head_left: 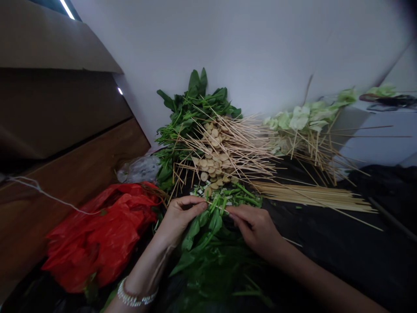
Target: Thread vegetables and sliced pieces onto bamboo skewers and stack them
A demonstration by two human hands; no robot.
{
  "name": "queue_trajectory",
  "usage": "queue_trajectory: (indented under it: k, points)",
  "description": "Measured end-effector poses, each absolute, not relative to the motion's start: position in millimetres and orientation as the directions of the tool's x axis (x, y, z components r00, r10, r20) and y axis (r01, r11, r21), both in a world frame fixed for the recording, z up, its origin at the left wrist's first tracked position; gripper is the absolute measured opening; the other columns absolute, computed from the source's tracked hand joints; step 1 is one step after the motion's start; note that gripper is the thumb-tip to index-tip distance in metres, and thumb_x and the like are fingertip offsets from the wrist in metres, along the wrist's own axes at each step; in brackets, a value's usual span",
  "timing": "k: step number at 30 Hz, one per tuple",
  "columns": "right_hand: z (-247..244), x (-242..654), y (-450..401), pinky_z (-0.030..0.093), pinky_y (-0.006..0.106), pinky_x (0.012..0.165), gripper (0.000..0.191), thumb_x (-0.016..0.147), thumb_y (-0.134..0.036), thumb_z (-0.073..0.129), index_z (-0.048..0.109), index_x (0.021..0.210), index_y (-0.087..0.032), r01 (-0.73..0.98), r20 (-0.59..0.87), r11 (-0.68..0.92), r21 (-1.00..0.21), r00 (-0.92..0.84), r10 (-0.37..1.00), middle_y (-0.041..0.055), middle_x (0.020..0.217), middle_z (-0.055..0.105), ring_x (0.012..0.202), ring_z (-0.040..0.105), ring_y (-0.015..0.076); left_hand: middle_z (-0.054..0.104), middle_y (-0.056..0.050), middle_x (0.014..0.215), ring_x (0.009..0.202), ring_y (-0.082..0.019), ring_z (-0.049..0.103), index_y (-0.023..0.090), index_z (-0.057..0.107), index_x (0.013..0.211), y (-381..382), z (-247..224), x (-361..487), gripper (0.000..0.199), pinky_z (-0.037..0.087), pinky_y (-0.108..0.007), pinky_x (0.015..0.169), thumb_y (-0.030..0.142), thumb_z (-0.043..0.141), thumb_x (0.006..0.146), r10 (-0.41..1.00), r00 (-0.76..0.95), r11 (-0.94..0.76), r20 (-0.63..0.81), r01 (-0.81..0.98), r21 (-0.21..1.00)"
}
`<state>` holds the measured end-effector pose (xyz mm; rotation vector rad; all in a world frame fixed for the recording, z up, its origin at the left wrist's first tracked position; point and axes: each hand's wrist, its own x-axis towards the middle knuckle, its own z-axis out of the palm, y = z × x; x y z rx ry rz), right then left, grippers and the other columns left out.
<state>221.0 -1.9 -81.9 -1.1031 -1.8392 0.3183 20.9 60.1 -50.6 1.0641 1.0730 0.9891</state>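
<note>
My left hand [182, 216], with a beaded bracelet at the wrist, pinches one end of a thin wooden skewer [217, 207]. On the other side my right hand [252, 224] is closed on the same skewer. Green stems cross it between my hands, and their leaves [208, 226] hang below. More dark green leaves [216, 269] lie beneath my hands. Just beyond my fingers are cut green stems [243, 194] and a heap of skewered pale round slices [215, 161]. My right fingertips are partly hidden.
Leafy greens [182, 117] are piled behind, by the wall. Bare skewers [316, 195] lie to the right, below skewered pale green leaves [299, 117]. A red plastic bag [104, 234] and clear plastic [140, 168] are at the left, beside a wooden surface [71, 165].
</note>
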Motion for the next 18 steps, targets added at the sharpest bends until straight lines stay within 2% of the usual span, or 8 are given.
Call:
queue_trajectory:
  k: [6,9,13,15,18]
  points:
    - [-83,218,-3,0.051,0.027,0.067,0.025,0.095,-0.016,0.047,0.071,0.101,-0.019,0.551,0.575,0.558,-0.621,-0.164,0.802,0.0048,0.078,0.071,0.070,0.065,0.0162,0.073,-0.004,0.071,0.059,-0.012,0.063,0.015,0.077,0.071,57,-53,24,0.026,0.051,-0.021,0.058,0.032,0.088,0.056,0.959,0.237,0.162,-0.157,-0.004,0.987]
    - [-81,219,-2,0.050,0.026,0.066,0.024,0.094,-0.016,0.047,0.070,0.101,-0.020,0.536,0.572,0.553,-0.637,-0.152,0.806,0.0033,0.076,0.070,0.068,0.064,0.0155,0.075,-0.006,0.077,0.068,-0.016,0.066,0.016,0.078,0.075,62,-56,20,0.028,0.053,-0.024,0.067,0.039,0.086,0.061,0.971,0.223,0.091,-0.090,0.004,0.996]
    - [-77,230,4,0.047,0.024,0.062,0.020,0.094,-0.019,0.048,0.068,0.098,-0.019,0.550,0.553,0.467,-0.692,-0.012,0.833,0.0000,0.068,0.065,0.061,0.061,0.0135,0.076,-0.006,0.094,0.085,-0.018,0.066,0.019,0.078,0.085,66,-53,13,0.031,0.050,-0.026,0.082,0.048,0.071,0.078,0.986,0.077,-0.151,0.149,0.024,0.988]
    - [-73,238,8,0.044,0.024,0.059,0.019,0.094,-0.021,0.048,0.067,0.096,-0.019,0.558,0.521,0.390,-0.733,0.091,0.849,-0.0018,0.063,0.063,0.057,0.058,0.0128,0.075,-0.005,0.097,0.086,-0.018,0.064,0.020,0.078,0.091,63,-49,13,0.031,0.049,-0.025,0.081,0.048,0.064,0.084,0.959,-0.015,-0.280,0.283,0.109,0.954]
    - [-69,249,12,0.040,0.024,0.054,0.019,0.094,-0.026,0.048,0.065,0.096,-0.019,0.545,0.481,0.300,-0.783,0.224,0.848,-0.0031,0.061,0.060,0.052,0.053,0.0120,0.073,-0.005,0.093,0.084,-0.018,0.062,0.019,0.077,0.090,56,-45,16,0.032,0.047,-0.025,0.077,0.046,0.058,0.089,0.918,-0.015,-0.385,0.396,0.206,0.900]
